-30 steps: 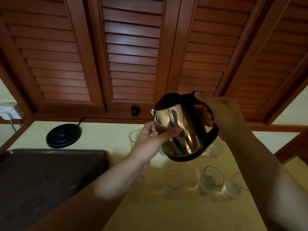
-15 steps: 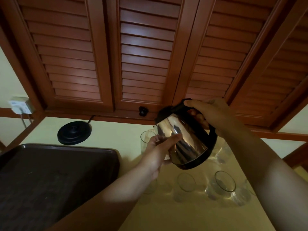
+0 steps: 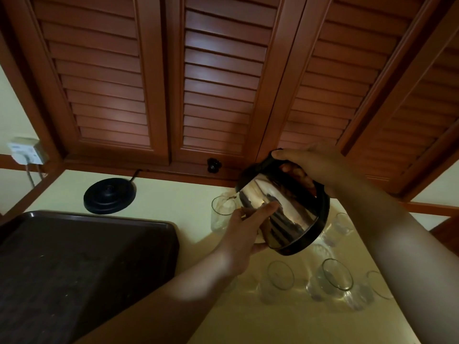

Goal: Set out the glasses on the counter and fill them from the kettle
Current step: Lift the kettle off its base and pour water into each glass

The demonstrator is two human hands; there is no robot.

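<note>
Kettle [image 3: 283,209], steel with black trim, tilted over a glass [image 3: 222,214] at the back of the pale counter [image 3: 248,319].

Held above the counter by both hands: right hand [image 3: 315,167] curled round the black handle to carry the weight, left hand [image 3: 248,232] with straight fingers pressed against the steel side, probably to steady the pour. Spout aimed at the rim of the back glass; flow of water too faint to tell. More glasses [image 3: 336,275] standing nearer, below and right of the kettle, likely waiting their turn. Black kettle base [image 3: 109,196] left bare by the wall. Dark tray [image 3: 87,256] on the left.
</note>
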